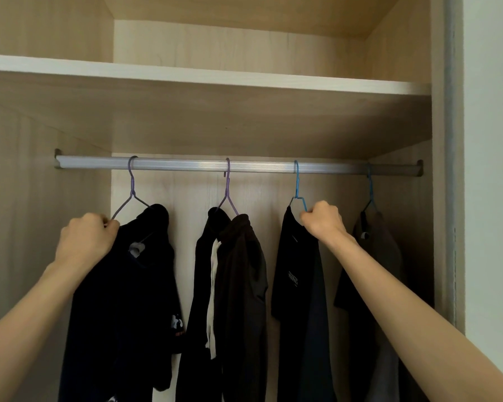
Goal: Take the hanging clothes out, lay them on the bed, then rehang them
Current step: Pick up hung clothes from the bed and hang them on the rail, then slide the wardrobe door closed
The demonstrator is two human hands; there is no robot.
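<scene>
A: Grips first, quick.
B: Left grip (pixel 86 239) is a bare hand, fingers curled tight round the lower left arm of the far-left purple wire hanger (pixel 132 184). Right grip (pixel 323 220) is also closed like a fist, pinching the right shoulder bend of the thin blue wire hanger (pixel 296 181), 3rd along.

A: Hooks off the rail?
B: No. All 4 hooks sit over the ribbed silver metal rail (pixel 186 165), spaced well apart.

A: Clothes?
B: 4 hangers, all loaded, all inside the light wood wardrobe (pixel 186 192).
1: black top (pixel 134 300) with a grey neck tag and a small print low on its right side. The left grip touches its shoulder.
2: the middle purple wire hanger (pixel 228 187) carries a black garment (pixel 201 285) with a long white strip (pixel 213 285) down it. A dark brown garment (pixel 244 285) hangs just beside it; can't tell if they're 1 piece.
3: black T-shirt with white lettering (pixel 294 285), turned edge-on, right under the right grip.
4: the far-right blue wire hanger (pixel 370 187) holds a grey-brown shirt (pixel 389 250), partly hidden by the right forearm.

A: Anything else?
B: White-edged wooden shelf (pixel 215 78) above the rail.
</scene>
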